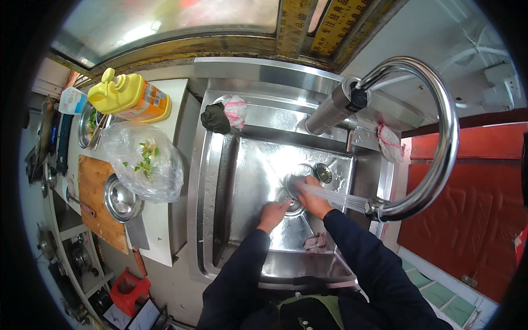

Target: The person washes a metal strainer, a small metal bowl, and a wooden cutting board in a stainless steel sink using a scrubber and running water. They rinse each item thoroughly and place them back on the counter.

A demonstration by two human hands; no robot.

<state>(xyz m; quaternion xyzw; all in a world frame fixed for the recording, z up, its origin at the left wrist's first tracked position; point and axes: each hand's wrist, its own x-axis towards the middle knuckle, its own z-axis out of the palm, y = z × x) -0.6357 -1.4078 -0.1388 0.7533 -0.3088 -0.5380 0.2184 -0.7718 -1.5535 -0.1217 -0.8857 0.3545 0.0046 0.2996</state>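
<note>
In the stainless steel sink [255, 165], both hands are at a round, shiny metal vessel [294, 209], probably a bowl, partly hidden by fingers and glare. My left hand [274, 215] grips its near-left edge, thumb on top. My right hand [314, 201] reaches over its right side, fingers bent; a blurred grey patch beside the fingertips cannot be made out. Water [336, 196] streams from the curved chrome faucet [449, 136] across my right hand. Behind that hand a drain strainer [324, 173] shows in the basin floor. A crumpled pinkish cloth [315, 244] lies near the front wall.
On the sink's rim rest a dark cloth [215, 119] and red-and-white cloths [235, 112]. The left counter [159, 231] holds a yellow jug [132, 99], plastic bag with chopped greens [144, 161], cutting board [95, 185], metal bowl [121, 198] and cleaver [137, 233]. A red stool [130, 291] stands below.
</note>
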